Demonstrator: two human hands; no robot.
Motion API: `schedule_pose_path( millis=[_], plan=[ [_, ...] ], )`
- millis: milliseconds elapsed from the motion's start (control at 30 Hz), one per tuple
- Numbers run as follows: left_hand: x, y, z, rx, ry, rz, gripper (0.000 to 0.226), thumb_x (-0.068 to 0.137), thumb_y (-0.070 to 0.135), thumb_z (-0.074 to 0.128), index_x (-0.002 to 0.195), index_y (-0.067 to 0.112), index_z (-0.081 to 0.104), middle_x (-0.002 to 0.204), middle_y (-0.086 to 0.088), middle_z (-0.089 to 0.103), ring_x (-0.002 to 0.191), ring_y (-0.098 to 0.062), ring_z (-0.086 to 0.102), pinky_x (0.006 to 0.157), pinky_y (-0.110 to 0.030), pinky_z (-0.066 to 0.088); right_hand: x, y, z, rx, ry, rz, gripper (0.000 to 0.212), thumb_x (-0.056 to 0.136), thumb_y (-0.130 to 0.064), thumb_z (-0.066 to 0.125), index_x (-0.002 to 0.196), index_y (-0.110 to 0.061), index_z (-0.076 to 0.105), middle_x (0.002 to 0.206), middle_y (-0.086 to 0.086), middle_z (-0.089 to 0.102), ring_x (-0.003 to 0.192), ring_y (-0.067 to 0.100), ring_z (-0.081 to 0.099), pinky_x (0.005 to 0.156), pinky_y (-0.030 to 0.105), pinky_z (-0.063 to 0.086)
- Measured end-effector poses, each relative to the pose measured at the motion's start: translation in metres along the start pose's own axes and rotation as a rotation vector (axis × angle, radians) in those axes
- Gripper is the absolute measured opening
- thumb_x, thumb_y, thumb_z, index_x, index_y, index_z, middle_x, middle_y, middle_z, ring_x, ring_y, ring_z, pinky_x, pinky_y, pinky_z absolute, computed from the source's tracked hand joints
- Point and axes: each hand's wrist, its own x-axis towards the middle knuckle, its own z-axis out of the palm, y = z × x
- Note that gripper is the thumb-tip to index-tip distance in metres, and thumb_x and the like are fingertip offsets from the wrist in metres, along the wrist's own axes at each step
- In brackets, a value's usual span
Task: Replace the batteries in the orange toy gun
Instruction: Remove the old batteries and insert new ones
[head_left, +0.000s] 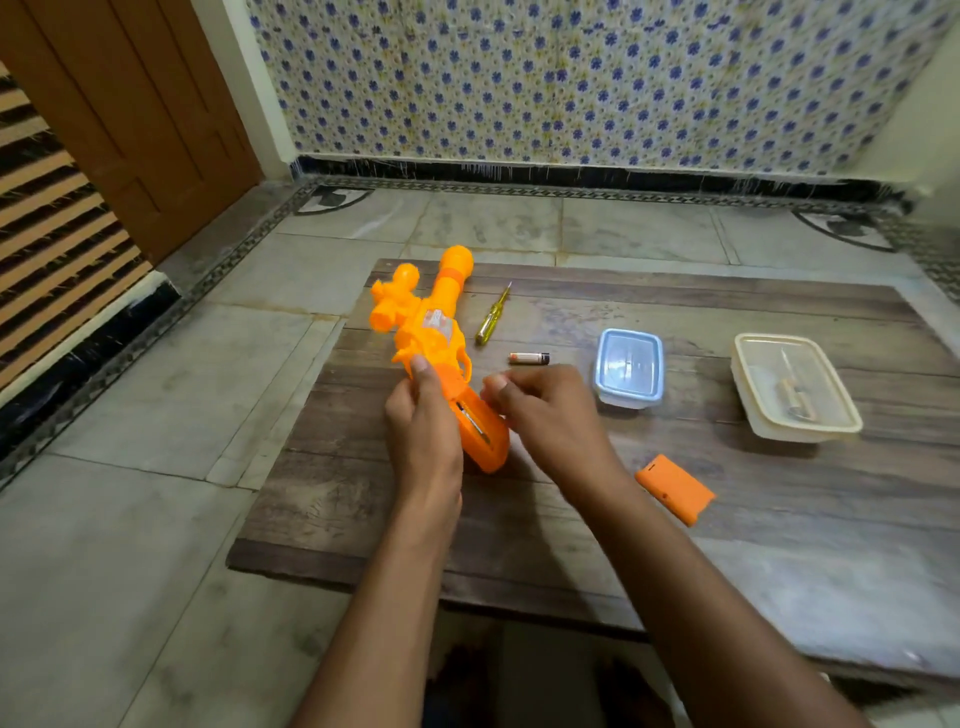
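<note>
The orange toy gun (431, 332) lies on the wooden board (571, 519), barrel pointing away. Its handle faces me with the battery slot (475, 423) uncovered. My left hand (423, 421) grips the handle from the left, thumb up along the body. My right hand (545, 415) hovers just right of the handle with its fingers curled; whether it holds anything is hidden. One battery (529, 357) lies loose on the board beyond my right hand. The orange battery cover (675, 488) lies to the right. A yellow-handled screwdriver (492, 317) rests beside the barrel.
A small box with a clear blue lid (628, 366) stands right of the loose battery. A cream container (795, 389) at the far right holds batteries. The board sits low on a tiled floor, with a wooden door (130, 104) at the left.
</note>
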Motion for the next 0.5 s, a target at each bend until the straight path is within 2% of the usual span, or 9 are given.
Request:
schedule_pose_path(
  millis=[67, 133, 233, 300, 367, 433, 500],
  plan=[
    [-0.003, -0.001, 0.004, 0.037, -0.009, 0.090, 0.040, 0.106, 0.047, 0.043, 0.095, 0.020, 0.071, 0.083, 0.005, 0.069, 0.075, -0.012, 0.061, 0.073, -0.032, 0.048, -0.007, -0.001, 0.009, 0.153, -0.023, 0.071, 0.040, 0.089, -0.043, 0.054, 0.090, -0.011, 0.078, 0.078, 0.014, 0.074, 0.077, 0.029, 0.070, 0.078, 0.051, 0.059],
    [-0.004, 0.000, 0.008, 0.073, -0.031, 0.149, 0.039, 0.105, 0.049, 0.046, 0.102, 0.020, 0.073, 0.084, 0.010, 0.069, 0.074, -0.004, 0.061, 0.071, -0.028, 0.047, -0.012, -0.002, 0.014, 0.329, -0.040, 0.145, 0.032, 0.092, -0.036, 0.056, 0.094, -0.016, 0.081, 0.080, 0.011, 0.076, 0.076, 0.020, 0.069, 0.070, 0.044, 0.055],
    [-0.004, 0.003, 0.013, 0.123, -0.036, 0.253, 0.034, 0.100, 0.050, 0.059, 0.091, 0.021, 0.074, 0.066, 0.017, 0.062, 0.061, 0.003, 0.053, 0.063, -0.025, 0.042, -0.016, -0.007, 0.011, 0.658, -0.051, 0.297, 0.029, 0.103, -0.015, 0.050, 0.104, -0.010, 0.079, 0.101, 0.018, 0.078, 0.092, 0.025, 0.076, 0.075, 0.038, 0.061],
    [-0.004, 0.004, 0.017, 0.145, -0.021, 0.322, 0.032, 0.091, 0.054, 0.070, 0.100, 0.024, 0.079, 0.072, 0.015, 0.068, 0.069, -0.001, 0.061, 0.065, -0.027, 0.047, -0.016, -0.009, 0.006, 0.860, -0.098, 0.379, 0.032, 0.106, -0.008, 0.044, 0.114, -0.003, 0.074, 0.109, 0.018, 0.077, 0.092, 0.021, 0.074, 0.081, 0.035, 0.060],
    [-0.006, 0.005, 0.020, 0.194, 0.016, 0.374, 0.050, 0.079, 0.062, 0.077, 0.114, 0.027, 0.078, 0.083, 0.007, 0.073, 0.077, -0.010, 0.069, 0.070, -0.034, 0.056, -0.016, -0.009, 0.005, 0.992, -0.116, 0.435, 0.032, 0.105, -0.006, 0.042, 0.113, 0.000, 0.073, 0.101, 0.013, 0.078, 0.085, 0.018, 0.072, 0.083, 0.035, 0.058],
    [-0.006, 0.004, 0.022, 0.277, 0.035, 0.430, 0.064, 0.072, 0.068, 0.078, 0.119, 0.025, 0.076, 0.084, 0.002, 0.072, 0.076, -0.014, 0.070, 0.072, -0.037, 0.058, -0.015, -0.005, 0.005, 1.107, -0.125, 0.484, 0.031, 0.103, -0.003, 0.041, 0.101, -0.003, 0.072, 0.083, 0.008, 0.075, 0.070, 0.014, 0.071, 0.069, 0.028, 0.059],
    [-0.010, 0.007, 0.024, 0.341, 0.042, 0.468, 0.064, 0.071, 0.065, 0.081, 0.120, 0.024, 0.076, 0.084, 0.000, 0.069, 0.076, -0.015, 0.068, 0.072, -0.033, 0.056, -0.017, -0.005, 0.004, 1.188, -0.140, 0.527, 0.031, 0.101, 0.001, 0.039, 0.095, -0.002, 0.070, 0.068, 0.005, 0.073, 0.060, 0.012, 0.070, 0.061, 0.025, 0.058]
  ],
)
